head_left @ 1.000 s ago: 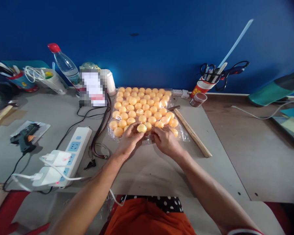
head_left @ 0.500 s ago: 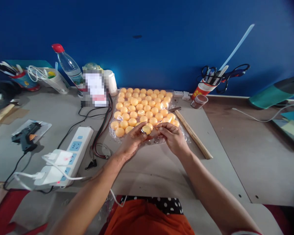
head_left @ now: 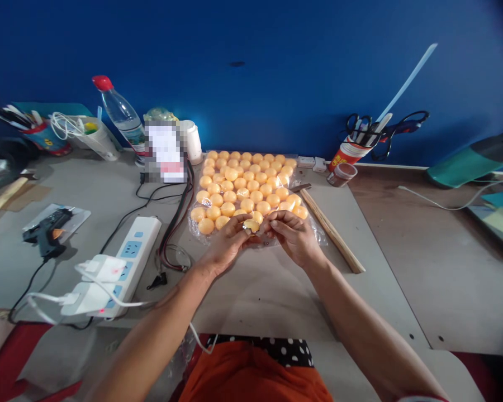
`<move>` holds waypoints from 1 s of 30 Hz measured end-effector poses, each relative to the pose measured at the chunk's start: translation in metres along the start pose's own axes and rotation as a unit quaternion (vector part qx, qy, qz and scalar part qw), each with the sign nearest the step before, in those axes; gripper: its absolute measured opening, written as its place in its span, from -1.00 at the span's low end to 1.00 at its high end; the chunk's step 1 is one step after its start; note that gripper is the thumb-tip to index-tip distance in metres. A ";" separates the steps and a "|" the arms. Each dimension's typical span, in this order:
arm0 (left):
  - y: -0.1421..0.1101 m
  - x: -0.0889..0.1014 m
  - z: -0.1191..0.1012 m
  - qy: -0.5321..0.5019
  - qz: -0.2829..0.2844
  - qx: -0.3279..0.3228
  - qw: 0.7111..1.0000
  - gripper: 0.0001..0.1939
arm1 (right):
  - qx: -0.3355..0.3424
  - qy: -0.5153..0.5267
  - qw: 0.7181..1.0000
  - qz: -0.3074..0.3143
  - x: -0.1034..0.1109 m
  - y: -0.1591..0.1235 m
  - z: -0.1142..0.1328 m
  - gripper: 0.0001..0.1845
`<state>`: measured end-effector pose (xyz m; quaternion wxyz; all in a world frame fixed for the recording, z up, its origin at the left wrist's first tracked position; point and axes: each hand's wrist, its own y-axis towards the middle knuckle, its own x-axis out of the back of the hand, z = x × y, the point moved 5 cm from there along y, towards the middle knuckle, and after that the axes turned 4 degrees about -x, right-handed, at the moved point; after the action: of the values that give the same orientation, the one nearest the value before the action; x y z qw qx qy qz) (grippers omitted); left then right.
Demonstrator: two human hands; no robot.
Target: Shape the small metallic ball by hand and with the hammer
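Between the thumb and fingers of my left hand point(head_left: 230, 244) is a small round piece point(head_left: 251, 225), yellowish inside with a dark, shiny rim; its exact kind is unclear. Close to its right side, my right hand point(head_left: 293, 235) has thumb and forefinger pinched together. Whatever those fingertips hold, if anything, is too small to make out. Both hands are over the near edge of a clear plastic bag point(head_left: 203, 237) filled with rows of orange balls point(head_left: 243, 192).
A hammer point(head_left: 331, 229) with a wooden handle lies right of the bag. Left are a white power strip point(head_left: 136, 245), cables and a black glue gun point(head_left: 48, 229). Along the blue wall stand a bottle point(head_left: 123, 117), a phone point(head_left: 165, 148) and a red cup with scissors point(head_left: 350, 151).
The whole view has shifted very slightly. Both hands stay nearly in place; the round piece in my left hand sits a little lower and looks tilted flatter.
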<state>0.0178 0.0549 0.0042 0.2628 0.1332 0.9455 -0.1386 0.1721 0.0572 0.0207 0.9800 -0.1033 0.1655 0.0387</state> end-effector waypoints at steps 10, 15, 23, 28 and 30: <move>-0.001 -0.006 -0.004 0.003 0.024 -0.033 0.999 -0.54 | -0.006 -0.004 1.000 0.029 -0.005 -0.001 -0.002 -0.66; -0.001 -0.006 -0.004 0.007 0.006 -0.036 0.999 -0.52 | 0.025 -0.047 0.997 0.055 -0.007 -0.002 0.001 -0.71; -0.001 -0.004 -0.006 0.021 -0.017 -0.019 0.999 -0.52 | -0.003 -0.072 0.996 0.056 -0.007 -0.002 -0.003 -0.75; -0.002 -0.004 -0.005 0.011 -0.008 -0.016 1.000 -0.52 | 0.004 -0.104 0.993 0.052 -0.006 -0.001 -0.004 -0.84; -0.001 -0.003 -0.004 0.008 -0.008 -0.019 1.000 -0.53 | 0.012 -0.129 0.991 0.039 -0.005 -0.002 -0.003 -0.88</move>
<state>0.0184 0.0547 0.0095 0.2570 0.1215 0.9510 -0.1217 0.1665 0.0549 0.0202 0.9921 -0.0794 0.0418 0.0879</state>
